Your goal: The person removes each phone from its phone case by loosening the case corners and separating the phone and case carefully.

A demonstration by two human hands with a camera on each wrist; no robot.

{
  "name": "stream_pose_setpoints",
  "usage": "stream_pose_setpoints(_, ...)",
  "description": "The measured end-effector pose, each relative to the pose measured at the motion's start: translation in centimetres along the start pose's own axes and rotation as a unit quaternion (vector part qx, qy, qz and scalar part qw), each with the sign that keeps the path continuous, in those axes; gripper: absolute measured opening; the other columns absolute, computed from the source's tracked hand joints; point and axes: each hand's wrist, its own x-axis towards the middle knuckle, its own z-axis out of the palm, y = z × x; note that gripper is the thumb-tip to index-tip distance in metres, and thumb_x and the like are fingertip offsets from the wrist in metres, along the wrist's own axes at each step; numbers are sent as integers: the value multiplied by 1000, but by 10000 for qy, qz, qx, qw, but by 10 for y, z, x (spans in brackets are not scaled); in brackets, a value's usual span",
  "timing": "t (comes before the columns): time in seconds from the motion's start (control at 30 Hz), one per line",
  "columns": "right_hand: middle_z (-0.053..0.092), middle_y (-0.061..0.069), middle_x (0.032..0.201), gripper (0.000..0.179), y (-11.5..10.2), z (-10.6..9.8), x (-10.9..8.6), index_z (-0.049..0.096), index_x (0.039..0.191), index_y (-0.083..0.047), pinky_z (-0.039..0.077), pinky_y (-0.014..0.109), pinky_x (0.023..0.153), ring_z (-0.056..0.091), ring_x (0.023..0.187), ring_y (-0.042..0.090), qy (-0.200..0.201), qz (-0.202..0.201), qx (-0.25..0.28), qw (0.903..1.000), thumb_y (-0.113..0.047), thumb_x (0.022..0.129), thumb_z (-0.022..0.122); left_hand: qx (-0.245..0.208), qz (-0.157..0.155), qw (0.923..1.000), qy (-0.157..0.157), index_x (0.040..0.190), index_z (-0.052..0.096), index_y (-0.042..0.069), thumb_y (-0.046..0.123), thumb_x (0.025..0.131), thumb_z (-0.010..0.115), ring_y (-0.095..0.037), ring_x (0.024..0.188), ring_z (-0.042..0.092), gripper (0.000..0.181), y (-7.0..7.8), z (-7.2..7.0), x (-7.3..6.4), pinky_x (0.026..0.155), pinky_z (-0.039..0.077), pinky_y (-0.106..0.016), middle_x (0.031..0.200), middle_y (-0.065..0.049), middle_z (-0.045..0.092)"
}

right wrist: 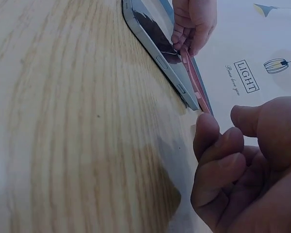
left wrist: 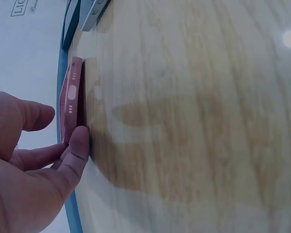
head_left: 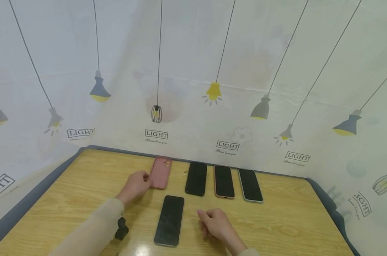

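Observation:
At the back left of the table my left hand [head_left: 136, 187] pinches the near left corner of a pink phone case [head_left: 161, 172]. The case shows its inside and camera cutouts. The left wrist view gives its bottom edge with port holes, and the fingertips [left wrist: 79, 141] are at its corner. A dark-screened phone [head_left: 169, 220] lies nearer the front, between the hands. To its right my right hand [head_left: 216, 224] hovers with loosely curled fingers and holds nothing.
Along the back lie a black phone or case [head_left: 196, 179], a phone with a pinkish rim [head_left: 224, 181] and a phone with a pale rim [head_left: 250, 185]. Behind the wooden table [head_left: 286, 217] hangs a white cloth [head_left: 187, 64] printed with lamps. A small black device [head_left: 121, 228] sits at the left wrist.

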Motion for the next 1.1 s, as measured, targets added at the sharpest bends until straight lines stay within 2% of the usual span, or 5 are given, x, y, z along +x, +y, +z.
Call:
stream_pose_setpoints(0.33,59,-2,57,49,1,-13,-1,65,76,-3,38,23,45,46,47,10,-11,-135,-23,9999,-39,108,54,-134,274,9984,470,123,61,-15,10,95,61,-39,110,62,38,11,3,3,94,55,-52,123,-31,64)
stream_pose_setpoints(0.57,61,0,63,43,1,-25,0,68,82,0,41,25,49,49,52,10,-263,-491,-44,9984,-32,108,56,-446,780,9944,565,118,66,-6,11,94,65,-31,103,64,30,40,22,4,90,57,-49,115,-21,68)
stream_pose_setpoints(0.73,62,1,71,33,4,-31,2,71,90,-4,41,25,51,51,60,12,-419,-827,-357,9951,-30,107,58,-716,1124,9905,350,112,62,-8,10,93,70,-29,96,61,28,61,42,-1,84,55,-46,108,-19,64)
stream_pose_setpoints(0.93,69,-1,89,27,7,-31,4,76,106,-8,52,30,69,60,79,15,-51,-1141,-734,9907,-31,106,60,-588,841,9947,-96,127,59,-8,20,97,70,-35,112,63,43,79,59,-5,93,56,-51,121,-22,64)
stream_pose_setpoints(1.1,75,0,103,31,8,-30,5,76,113,-7,57,39,82,66,93,16,302,-1336,-915,9863,-33,105,61,-90,716,9973,-98,128,61,-6,28,97,72,-34,114,62,47,88,69,-4,97,54,-50,124,-21,63)
